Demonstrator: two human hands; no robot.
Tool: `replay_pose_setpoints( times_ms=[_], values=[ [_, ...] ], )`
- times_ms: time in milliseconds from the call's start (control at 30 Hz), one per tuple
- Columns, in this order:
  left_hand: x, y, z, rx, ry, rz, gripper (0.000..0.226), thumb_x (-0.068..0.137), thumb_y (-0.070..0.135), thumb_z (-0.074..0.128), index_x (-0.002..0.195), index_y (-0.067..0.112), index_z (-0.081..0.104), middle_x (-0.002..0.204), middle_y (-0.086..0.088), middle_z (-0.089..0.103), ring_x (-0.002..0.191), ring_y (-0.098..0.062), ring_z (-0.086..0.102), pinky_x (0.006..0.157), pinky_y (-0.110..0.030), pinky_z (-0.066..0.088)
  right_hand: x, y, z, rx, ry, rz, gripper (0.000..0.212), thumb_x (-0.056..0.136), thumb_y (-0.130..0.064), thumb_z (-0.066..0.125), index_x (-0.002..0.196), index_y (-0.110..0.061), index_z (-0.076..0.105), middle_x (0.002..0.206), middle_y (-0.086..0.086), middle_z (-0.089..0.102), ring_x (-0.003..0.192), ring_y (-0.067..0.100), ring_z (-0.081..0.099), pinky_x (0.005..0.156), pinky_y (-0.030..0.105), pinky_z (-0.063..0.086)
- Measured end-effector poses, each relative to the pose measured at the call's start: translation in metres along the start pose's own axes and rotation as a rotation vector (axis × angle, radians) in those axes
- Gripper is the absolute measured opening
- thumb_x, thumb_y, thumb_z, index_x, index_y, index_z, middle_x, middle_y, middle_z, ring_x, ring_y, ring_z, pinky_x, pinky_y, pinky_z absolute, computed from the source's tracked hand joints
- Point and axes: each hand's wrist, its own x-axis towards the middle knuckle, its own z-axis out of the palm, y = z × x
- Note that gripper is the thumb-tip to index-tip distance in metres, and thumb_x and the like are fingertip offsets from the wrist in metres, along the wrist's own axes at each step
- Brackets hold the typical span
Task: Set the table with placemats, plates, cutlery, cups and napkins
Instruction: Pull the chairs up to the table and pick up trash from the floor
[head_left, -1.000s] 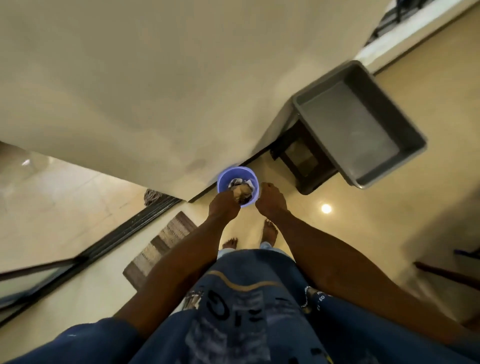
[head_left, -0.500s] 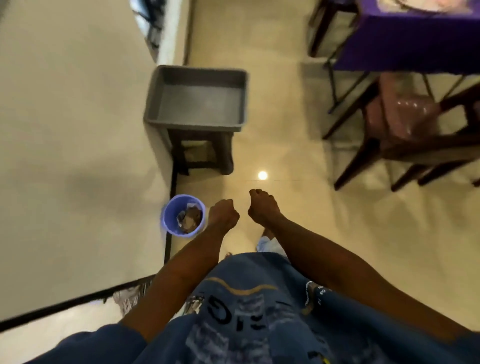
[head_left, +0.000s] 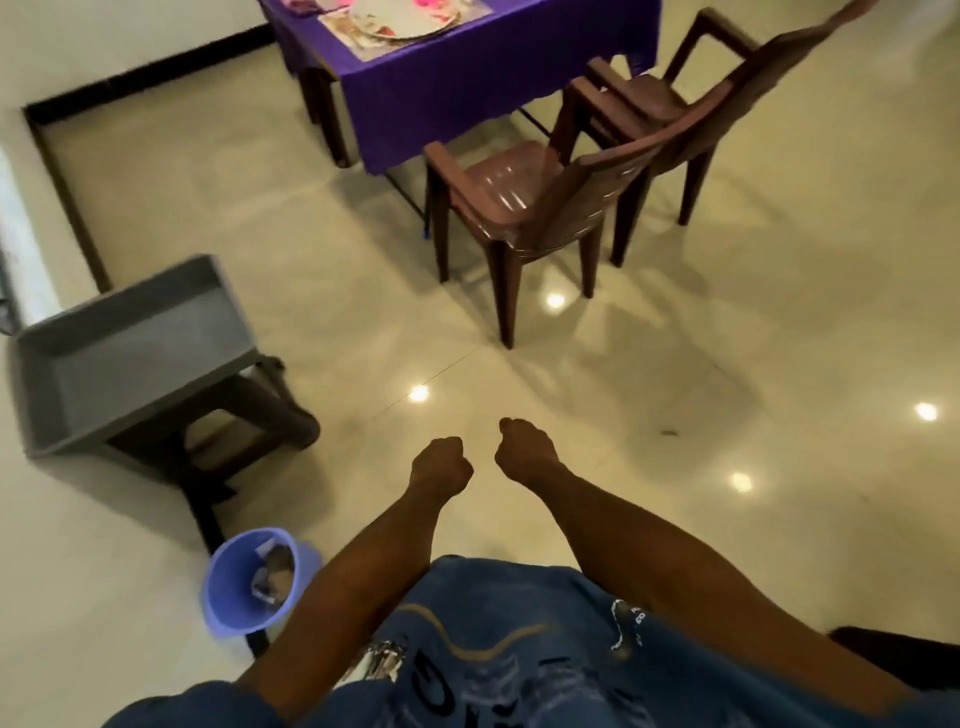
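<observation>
What you cannot make out from the head view

The table (head_left: 467, 67) runs off the top edge, so you see only part of the plate (head_left: 402, 23) and placemat (head_left: 415, 39); the bin (head_left: 249, 582) contents are too blurred to name; your curled fingers hide both palms, left hand (head_left: 440, 465) and right hand (head_left: 524, 447).

Far ahead of both hands (head_left: 441, 465), a table (head_left: 332, 111) draped in a purple cloth (head_left: 467, 67), bearing a placemat (head_left: 366, 44) with a plate (head_left: 400, 23) on it. Under the hands, a glossy cream tiled floor (head_left: 675, 415), carrying two brown plastic chairs (head_left: 524, 208) ahead and to the right beside the table, a dark stool (head_left: 218, 441) to the left topped by a grey tray (head_left: 130, 353), and a blue bin (head_left: 249, 587) with crumpled scraps inside, below and left of the left hand, close to the stool's leg.
</observation>
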Motion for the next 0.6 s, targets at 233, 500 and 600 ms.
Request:
replay_pose_setpoints(
  times_ms=[233, 500, 600],
  values=[
    [0.029, 0.168, 0.034, 0.006, 0.019, 0.111, 0.024, 0.089, 0.014, 0.046, 0.107, 0.01, 0.061, 0.116, -0.008, 0.063, 0.103, -0.029, 0.061, 0.083, -0.032, 0.048, 0.0, 0.159, -0.058, 0.034, 0.019, 0.092, 0.026, 0.089, -0.008, 0.046, 0.113, -0.006, 0.055, 0.119, 0.013, 0.06, 0.106, 0.032, 0.06, 0.087, 0.036, 0.047],
    [0.088, 0.281, 0.036, 0.016, 0.025, 0.092, 0.026, 0.087, 0.014, 0.046, 0.108, 0.009, 0.06, 0.117, -0.009, 0.062, 0.105, -0.03, 0.06, 0.087, -0.032, 0.047, 0.042, 0.271, -0.13, 0.051, 0.014, 0.126, 0.022, 0.086, -0.005, 0.045, 0.106, -0.004, 0.056, 0.114, 0.015, 0.061, 0.101, 0.034, 0.061, 0.081, 0.035, 0.048],
    [0.127, 0.303, 0.027, 0.053, 0.015, 0.059, 0.028, 0.088, 0.014, 0.047, 0.112, 0.009, 0.058, 0.121, -0.011, 0.06, 0.109, -0.03, 0.059, 0.089, -0.032, 0.045, 0.078, 0.296, -0.16, 0.056, 0.026, 0.1, 0.023, 0.087, -0.008, 0.047, 0.108, -0.003, 0.055, 0.117, 0.016, 0.06, 0.106, 0.036, 0.059, 0.082, 0.033, 0.046]
  ],
)
